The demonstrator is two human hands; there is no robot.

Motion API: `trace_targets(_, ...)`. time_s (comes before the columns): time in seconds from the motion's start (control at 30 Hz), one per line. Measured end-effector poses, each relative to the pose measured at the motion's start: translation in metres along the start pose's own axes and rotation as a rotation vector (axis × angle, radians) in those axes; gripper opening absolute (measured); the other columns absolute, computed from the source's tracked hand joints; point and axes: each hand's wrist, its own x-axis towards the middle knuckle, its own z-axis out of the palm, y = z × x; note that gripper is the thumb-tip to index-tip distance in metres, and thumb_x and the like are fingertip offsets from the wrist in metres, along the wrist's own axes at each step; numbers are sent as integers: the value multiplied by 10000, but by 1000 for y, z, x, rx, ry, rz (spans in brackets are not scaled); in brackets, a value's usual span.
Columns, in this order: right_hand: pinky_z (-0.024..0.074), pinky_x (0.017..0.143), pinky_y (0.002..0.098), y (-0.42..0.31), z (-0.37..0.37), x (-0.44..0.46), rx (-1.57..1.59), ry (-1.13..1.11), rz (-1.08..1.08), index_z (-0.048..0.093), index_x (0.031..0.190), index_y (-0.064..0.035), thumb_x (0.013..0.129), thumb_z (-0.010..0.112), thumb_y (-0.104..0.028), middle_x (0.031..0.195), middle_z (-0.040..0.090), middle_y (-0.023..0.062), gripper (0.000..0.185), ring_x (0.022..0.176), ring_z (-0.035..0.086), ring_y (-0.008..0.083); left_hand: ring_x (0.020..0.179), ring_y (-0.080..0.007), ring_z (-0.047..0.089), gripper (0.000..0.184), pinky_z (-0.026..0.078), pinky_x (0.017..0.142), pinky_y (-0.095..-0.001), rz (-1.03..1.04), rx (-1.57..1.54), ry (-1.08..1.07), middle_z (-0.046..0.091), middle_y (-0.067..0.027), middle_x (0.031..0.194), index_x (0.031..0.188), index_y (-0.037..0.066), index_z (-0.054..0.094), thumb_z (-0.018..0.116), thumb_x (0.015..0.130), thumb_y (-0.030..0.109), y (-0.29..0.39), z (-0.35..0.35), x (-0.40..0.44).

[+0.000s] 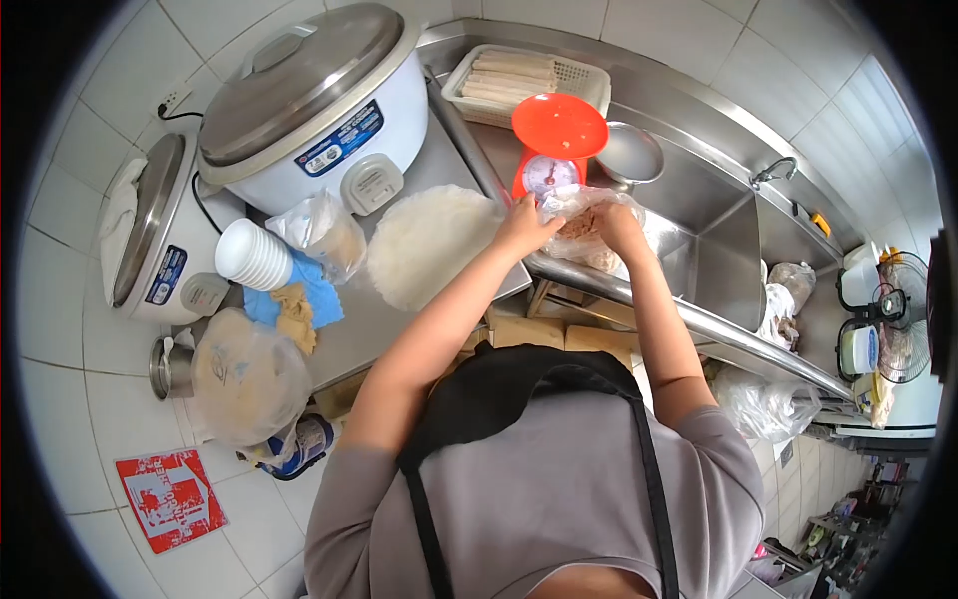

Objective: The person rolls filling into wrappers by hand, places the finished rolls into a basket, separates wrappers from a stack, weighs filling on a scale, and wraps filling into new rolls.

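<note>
My left hand (pixel 527 230) is closed on the near-left edge of a clear plastic bag (pixel 639 240), its thumb and fingers pinching the film. Inside the bag lies a brown, crumbly food that looks like minced filling (pixel 579 226). My right hand (pixel 621 228) reaches into the bag's mouth with fingers curled down at the filling; the fingertips are hidden. Directly behind the bag stands an orange kitchen scale (pixel 548 174) with a round dial and an orange pan (pixel 561 122) on top. To the left of my left forearm lies a stack of round white wrapper sheets (pixel 429 245).
A metal bowl (pixel 633 153) and a white basket (pixel 584 80) of pale rolls sit behind the scale. Sink basins (pixel 699 250) are at right. Two large cookers (pixel 319 110), white cups (pixel 251 252), a blue cloth (pixel 317 299) and plastic bags occupy the left.
</note>
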Motion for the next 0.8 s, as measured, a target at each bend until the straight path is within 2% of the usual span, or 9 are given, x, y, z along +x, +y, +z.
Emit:
trace_targets(0.13, 453, 824, 408, -3, 0, 0, -120, -54, -11, 629, 975, -42, 730, 523, -46, 950, 626, 191, 267, 922, 583, 340, 1127, -331, 488, 723, 407, 949, -367, -61, 186, 33, 491, -245, 1202, 1168, -69, 477, 722, 668, 392, 13, 23, 19)
trace_targets(0.17, 445, 840, 405, -4, 2, 1, -174, -34, -26, 628, 970, -36, 725, 527, -41, 951, 626, 191, 265, 931, 580, 337, 1042, -328, 549, 535, 451, 885, -381, -158, 222, -152, 564, -226, 1105, 1089, -21, 531, 695, 700, 307, 17, 18, 27)
trace_targets(0.3, 389, 925, 386, -5, 11, 5, -273, -103, -33, 624, 958, -27, 712, 528, -21, 956, 622, 200, 265, 937, 577, 322, 958, -341, 580, 299, 463, 825, -410, -128, 165, -26, 617, -203, 961, 1021, 55, 577, 582, 728, 111, -7, 31, 44)
trace_targets(0.43, 435, 853, 405, -6, 11, 6, -123, -53, -56, 629, 978, -19, 716, 548, -55, 934, 627, 203, 277, 904, 591, 328, 932, -351, 595, 284, 466, 765, -420, -212, -8, 128, 611, -234, 974, 989, -9, 574, 583, 727, 100, -22, 26, 51)
trace_targets(0.53, 457, 809, 412, -39, -24, -1, 68, -180, 6, 628, 1003, -27, 721, 595, -122, 962, 623, 200, 300, 901, 594, 333, 857, -340, 626, 266, 479, 686, -406, -394, -239, 10, 620, -248, 939, 952, -51, 571, 586, 746, 116, -41, 33, 59)
trace_targets(0.57, 462, 796, 414, -50, -38, -1, 135, -231, 22, 627, 1012, -31, 721, 612, -147, 974, 620, 199, 314, 902, 594, 335, 776, -310, 635, 252, 480, 627, -392, -436, -397, 75, 630, -224, 879, 916, -81, 574, 599, 760, 115, -37, 36, 55)
trace_targets(0.67, 457, 810, 399, -30, -13, 14, 126, -300, 7, 625, 1025, -40, 706, 652, -191, 986, 626, 185, 354, 910, 597, 322, 752, -293, 628, 288, 481, 628, -393, -585, -866, -78, 632, -188, 843, 919, -95, 575, 646, 748, 125, -62, 49, 67)
trace_targets(0.77, 455, 824, 389, -13, 3, 16, 219, -239, 0, 620, 1030, -36, 684, 665, -163, 995, 628, 179, 371, 932, 592, 317, 756, -269, 627, 343, 487, 648, -382, -652, -934, -183, 633, -174, 836, 922, -108, 583, 669, 750, 176, -38, 32, 56)
trace_targets(0.8, 454, 828, 387, -16, -2, 15, 210, -230, 15, 619, 1030, -36, 675, 671, -155, 1005, 626, 177, 378, 939, 589, 318, 768, -269, 629, 354, 489, 659, -378, -532, -727, -231, 637, -175, 852, 933, -100, 587, 664, 758, 198, -36, 28, 55)
